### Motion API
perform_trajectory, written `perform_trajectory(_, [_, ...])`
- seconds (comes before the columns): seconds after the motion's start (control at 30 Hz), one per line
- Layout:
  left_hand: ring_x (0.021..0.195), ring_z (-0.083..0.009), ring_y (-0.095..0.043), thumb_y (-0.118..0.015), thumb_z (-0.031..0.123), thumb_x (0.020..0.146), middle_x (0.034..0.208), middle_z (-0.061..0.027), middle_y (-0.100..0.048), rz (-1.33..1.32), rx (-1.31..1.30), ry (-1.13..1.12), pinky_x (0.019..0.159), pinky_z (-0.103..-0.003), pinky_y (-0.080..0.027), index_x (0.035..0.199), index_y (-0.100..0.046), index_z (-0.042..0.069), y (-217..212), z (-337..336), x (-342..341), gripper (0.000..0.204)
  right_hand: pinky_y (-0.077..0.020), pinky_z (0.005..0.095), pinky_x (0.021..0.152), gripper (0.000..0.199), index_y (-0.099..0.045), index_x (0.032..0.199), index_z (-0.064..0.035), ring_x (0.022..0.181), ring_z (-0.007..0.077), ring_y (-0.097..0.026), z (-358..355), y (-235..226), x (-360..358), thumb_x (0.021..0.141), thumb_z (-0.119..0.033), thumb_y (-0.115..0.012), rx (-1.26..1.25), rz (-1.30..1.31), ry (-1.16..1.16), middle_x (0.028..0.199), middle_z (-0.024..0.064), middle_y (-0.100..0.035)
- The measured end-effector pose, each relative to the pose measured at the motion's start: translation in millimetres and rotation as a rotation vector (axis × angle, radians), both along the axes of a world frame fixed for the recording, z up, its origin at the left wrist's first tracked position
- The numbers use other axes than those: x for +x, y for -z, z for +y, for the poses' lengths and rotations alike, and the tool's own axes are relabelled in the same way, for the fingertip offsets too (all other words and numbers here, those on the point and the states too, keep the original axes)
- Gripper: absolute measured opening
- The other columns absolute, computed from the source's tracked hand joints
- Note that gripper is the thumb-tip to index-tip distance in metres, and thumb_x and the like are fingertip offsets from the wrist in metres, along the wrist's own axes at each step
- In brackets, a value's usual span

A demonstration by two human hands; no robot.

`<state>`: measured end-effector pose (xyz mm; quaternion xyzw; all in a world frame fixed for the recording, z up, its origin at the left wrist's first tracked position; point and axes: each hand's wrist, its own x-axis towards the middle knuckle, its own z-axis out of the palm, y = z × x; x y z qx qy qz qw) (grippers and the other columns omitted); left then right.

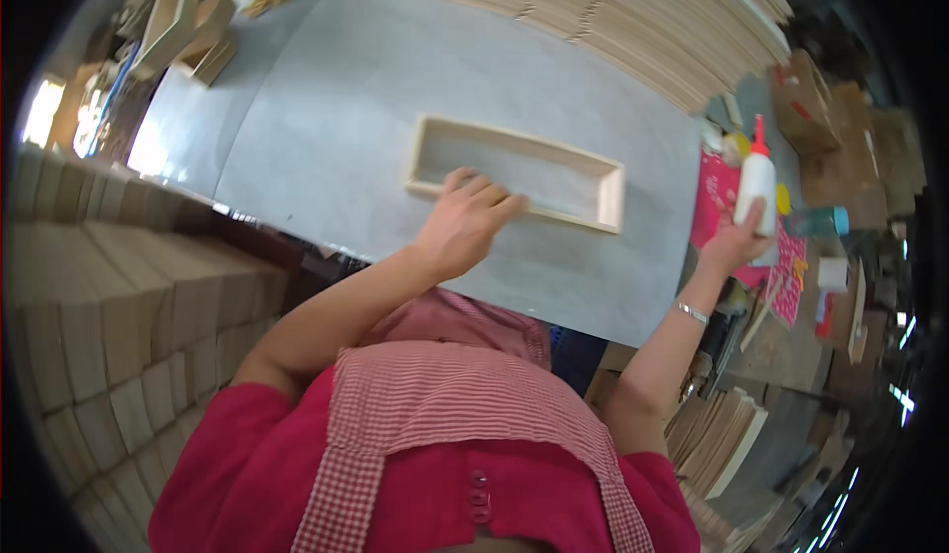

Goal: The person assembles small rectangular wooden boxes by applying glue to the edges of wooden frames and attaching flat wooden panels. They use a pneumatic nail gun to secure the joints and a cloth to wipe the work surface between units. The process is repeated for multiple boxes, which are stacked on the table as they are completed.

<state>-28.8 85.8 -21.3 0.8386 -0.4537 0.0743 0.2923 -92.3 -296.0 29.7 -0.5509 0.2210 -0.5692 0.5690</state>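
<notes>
A long rectangular wooden frame (514,136) lies on the grey tabletop, its inside showing the table surface. My left hand (463,225) is over the frame's near side, fingers loosely bent and a little blurred; whether they touch the wood I cannot tell. Out to the right, my right hand (736,244) is closed around the lower part of a white squeeze bottle (757,182) with a red nozzle. The bottle stands upright, nozzle pointing away from me, beside the table's right edge.
Stacked wooden strips (593,9) line the table's far edge. Open wooden boxes (170,24) sit at the far left. Wood blocks (109,316) are piled at my left. Right of the table are a pink patterned cloth (786,281), a teal bottle (816,221) and cardboard boxes (803,108).
</notes>
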Motion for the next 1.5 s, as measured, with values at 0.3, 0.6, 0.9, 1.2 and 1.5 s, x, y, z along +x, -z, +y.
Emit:
perform_trajectory(0.3, [0.141, -0.0269, -0.047, -0.07, 0.013, 0.085, 0.144, -0.0092, -0.055, -0.158, -0.04, 0.09, 0.119, -0.055, -0.032, 0.125, -0.066, 0.008, 8, 18, -31, 0.04, -0.0493, 0.0261, 0.059, 0.051, -0.053, 0.124, -0.0034, 0.075, 0.0145, -0.058, 185, 0, -10, 0.089, -0.031, -0.078, -0.09, 0.345, -0.556, 0.104, 0.0094, -0.059])
perform_trajectory(0.6, [0.15, -0.0296, -0.036, -0.079, 0.033, 0.082, 0.152, -0.0112, -0.048, -0.093, -0.042, 0.063, 0.122, -0.056, -0.027, 0.127, -0.064, 0.009, 37, 49, -53, 0.053, -0.0523, 0.0317, 0.085, 0.058, -0.05, 0.128, -0.0044, 0.103, 0.0161, -0.058, 234, 20, 7, 0.085, -0.022, -0.084, -0.256, 0.345, -0.809, 0.115, 0.0077, -0.057])
perform_trajectory(0.9, [0.149, -0.0328, -0.037, -0.077, 0.036, 0.084, 0.147, -0.0135, -0.051, -0.005, -0.07, 0.082, 0.122, -0.055, -0.027, 0.128, -0.063, 0.007, 36, 51, -49, 0.055, -0.0524, 0.0339, 0.089, 0.059, -0.05, 0.128, -0.003, 0.105, 0.0191, -0.059, 234, 27, 17, 0.082, -0.018, -0.085, -0.38, 0.369, -0.795, 0.118, 0.0109, -0.058])
perform_trajectory(1.2, [0.148, -0.0336, -0.038, -0.075, 0.035, 0.086, 0.144, -0.0144, -0.053, 0.018, -0.066, 0.108, 0.121, -0.055, -0.029, 0.124, -0.062, 0.004, 36, 52, -47, 0.05, -0.0526, 0.0336, 0.086, 0.057, -0.052, 0.125, -0.0021, 0.101, 0.0193, -0.06, 234, 26, 42, 0.083, -0.021, -0.084, -0.45, 0.345, -0.641, 0.115, 0.0113, -0.06])
perform_trajectory(1.5, [0.148, -0.0344, -0.038, -0.075, 0.035, 0.087, 0.142, -0.0154, -0.055, 0.011, -0.064, 0.113, 0.121, -0.054, -0.029, 0.123, -0.063, 0.003, 35, 51, -47, 0.05, -0.0535, 0.0349, 0.081, 0.057, -0.053, 0.123, -0.0013, 0.096, 0.0213, -0.062, 233, 23, 63, 0.083, -0.025, -0.085, -0.47, 0.332, -0.544, 0.112, 0.0126, -0.061])
